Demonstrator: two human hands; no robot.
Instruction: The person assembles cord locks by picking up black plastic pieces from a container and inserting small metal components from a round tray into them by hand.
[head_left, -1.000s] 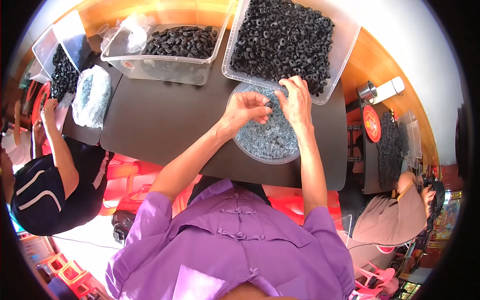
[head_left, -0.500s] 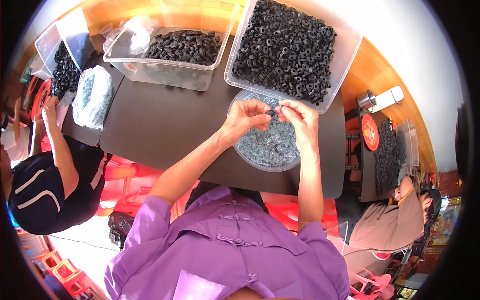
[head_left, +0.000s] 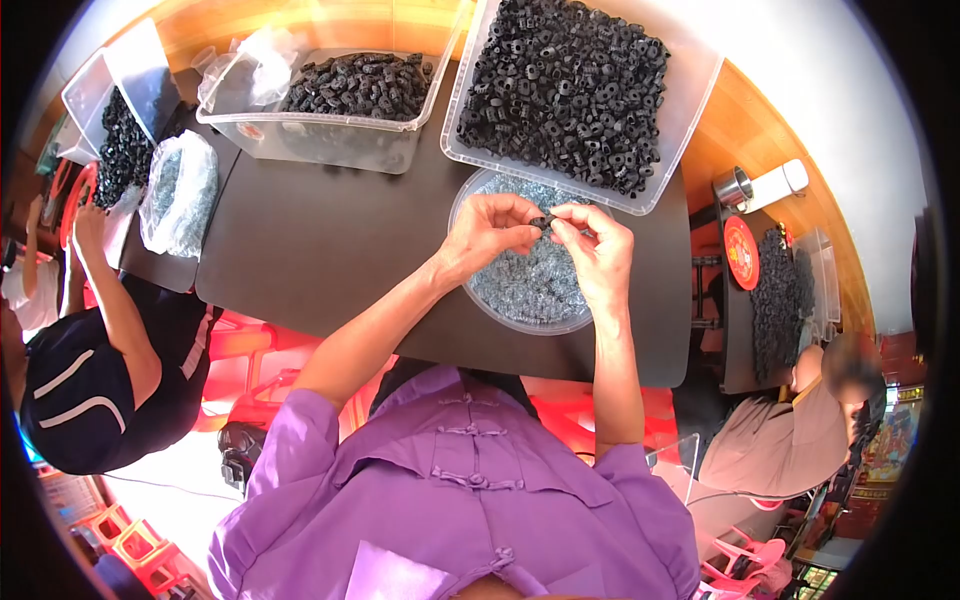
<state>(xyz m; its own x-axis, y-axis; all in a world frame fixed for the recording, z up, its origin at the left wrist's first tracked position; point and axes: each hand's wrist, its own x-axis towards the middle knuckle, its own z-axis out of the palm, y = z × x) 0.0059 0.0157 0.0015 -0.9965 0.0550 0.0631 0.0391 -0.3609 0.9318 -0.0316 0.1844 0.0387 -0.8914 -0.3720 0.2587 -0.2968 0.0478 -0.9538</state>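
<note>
Tabletop (head_left: 310,240), dark, bears a basin (head_left: 538,329) near wood panelling (head_left: 738,122).

Black piece (head_left: 541,223) between fingers (head_left: 520,237)

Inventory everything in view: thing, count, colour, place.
Tables: three visible, dark brown, centre and sides
Round tub: one, translucent, greyish pieces inside, centre
Bins: at least four, clear, top and sides
Black parts: uncounted, in bins and side heaps
Plastic sack: one, clear, greyish contents, left
Dishes: at least two, red, sides
Metal cup: one, silver, right
Cylinder: one, white, right
Stools: several, red, lower half
Co-workers: at least three, navy, brown, white tops, sides
Small part: one, black, over tub
Jacket: one, purple, bottom
Left hand: one, bare, at small part
Right hand: one, bare, at small part
</note>
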